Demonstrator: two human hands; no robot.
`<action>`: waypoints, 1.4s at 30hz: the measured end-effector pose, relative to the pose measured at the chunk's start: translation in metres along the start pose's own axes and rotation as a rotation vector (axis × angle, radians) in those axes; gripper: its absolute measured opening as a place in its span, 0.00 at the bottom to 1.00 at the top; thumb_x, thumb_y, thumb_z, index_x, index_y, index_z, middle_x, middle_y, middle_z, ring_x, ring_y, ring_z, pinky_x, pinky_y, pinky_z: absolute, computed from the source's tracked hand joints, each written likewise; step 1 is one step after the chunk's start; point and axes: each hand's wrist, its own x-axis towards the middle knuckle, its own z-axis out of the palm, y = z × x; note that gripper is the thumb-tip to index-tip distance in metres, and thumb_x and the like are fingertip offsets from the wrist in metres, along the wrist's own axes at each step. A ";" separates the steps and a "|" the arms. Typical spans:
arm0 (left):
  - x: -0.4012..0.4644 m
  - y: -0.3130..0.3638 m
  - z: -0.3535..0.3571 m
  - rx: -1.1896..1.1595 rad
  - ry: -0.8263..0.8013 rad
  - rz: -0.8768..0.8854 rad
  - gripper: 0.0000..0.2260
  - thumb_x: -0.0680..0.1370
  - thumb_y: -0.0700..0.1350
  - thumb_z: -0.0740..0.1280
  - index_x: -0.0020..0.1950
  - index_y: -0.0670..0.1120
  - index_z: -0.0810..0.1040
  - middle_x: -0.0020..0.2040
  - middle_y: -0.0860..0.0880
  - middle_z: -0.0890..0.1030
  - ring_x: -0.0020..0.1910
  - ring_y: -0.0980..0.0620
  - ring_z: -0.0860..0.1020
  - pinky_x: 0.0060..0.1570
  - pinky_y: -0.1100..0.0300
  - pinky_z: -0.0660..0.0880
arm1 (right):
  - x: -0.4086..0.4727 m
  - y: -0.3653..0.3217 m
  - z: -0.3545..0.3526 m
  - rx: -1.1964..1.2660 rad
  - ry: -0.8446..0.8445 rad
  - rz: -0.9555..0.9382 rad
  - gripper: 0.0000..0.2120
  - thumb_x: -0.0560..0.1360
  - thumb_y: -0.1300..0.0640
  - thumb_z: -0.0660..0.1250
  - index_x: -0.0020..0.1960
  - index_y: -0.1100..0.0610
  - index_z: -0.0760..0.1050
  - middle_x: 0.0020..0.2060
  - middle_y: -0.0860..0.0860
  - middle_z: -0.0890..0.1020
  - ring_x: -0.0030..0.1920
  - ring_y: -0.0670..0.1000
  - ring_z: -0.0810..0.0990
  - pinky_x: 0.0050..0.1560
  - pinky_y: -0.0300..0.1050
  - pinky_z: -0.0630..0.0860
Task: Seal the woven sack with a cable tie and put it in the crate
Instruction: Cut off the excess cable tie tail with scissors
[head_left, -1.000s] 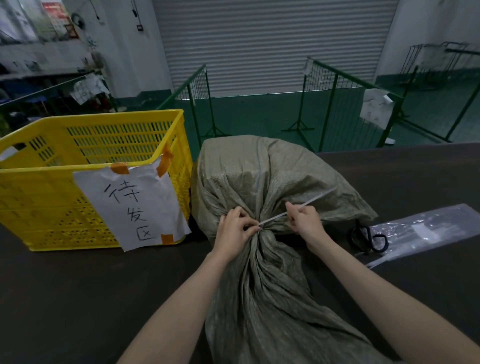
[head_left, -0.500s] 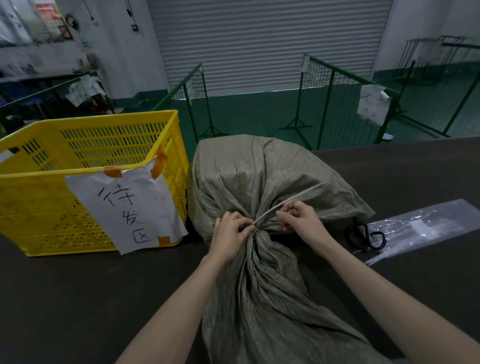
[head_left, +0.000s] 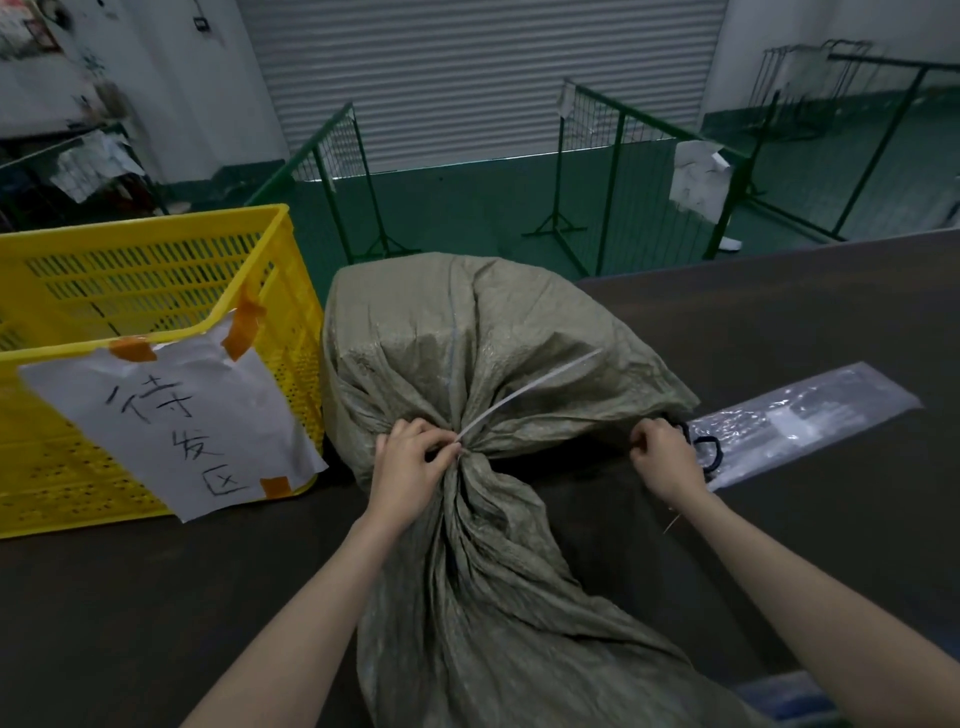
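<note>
Dark bench (head_left: 156, 597): left hand (head_left: 410, 467) pinches the cable tie (head_left: 524, 397) at the woven sack (head_left: 493, 338) neck; right hand (head_left: 662, 457), curled, reaches scissors (head_left: 704, 452) to trim next.

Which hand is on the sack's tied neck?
The left hand, pinching the neck of the sack at the cable tie. The right hand is off to the side, by the scissors.

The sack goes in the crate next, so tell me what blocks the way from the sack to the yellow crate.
Nothing visible does. The woven sack lies on the table right beside the yellow crate, whose top is open. The taped paper sign hangs on the crate's outer wall, not over the opening.
</note>
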 end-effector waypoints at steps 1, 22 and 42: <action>0.000 0.000 0.000 0.000 0.002 0.002 0.08 0.76 0.52 0.68 0.50 0.52 0.83 0.44 0.55 0.78 0.48 0.54 0.72 0.47 0.55 0.62 | 0.004 0.007 0.002 -0.089 -0.026 0.038 0.11 0.73 0.60 0.62 0.55 0.61 0.73 0.56 0.60 0.75 0.58 0.63 0.73 0.55 0.56 0.72; -0.003 0.004 0.003 0.061 0.017 0.011 0.07 0.77 0.51 0.66 0.50 0.52 0.82 0.43 0.57 0.75 0.49 0.54 0.70 0.47 0.57 0.58 | 0.023 0.045 0.021 -0.135 -0.102 0.438 0.22 0.73 0.59 0.63 0.65 0.66 0.67 0.63 0.62 0.74 0.62 0.62 0.75 0.57 0.56 0.75; 0.001 0.019 -0.018 -0.005 -0.159 -0.069 0.06 0.79 0.51 0.62 0.49 0.52 0.78 0.46 0.53 0.75 0.53 0.50 0.72 0.52 0.52 0.64 | -0.047 -0.088 -0.016 1.784 0.196 0.761 0.12 0.76 0.71 0.55 0.38 0.60 0.69 0.32 0.55 0.70 0.31 0.50 0.69 0.20 0.33 0.71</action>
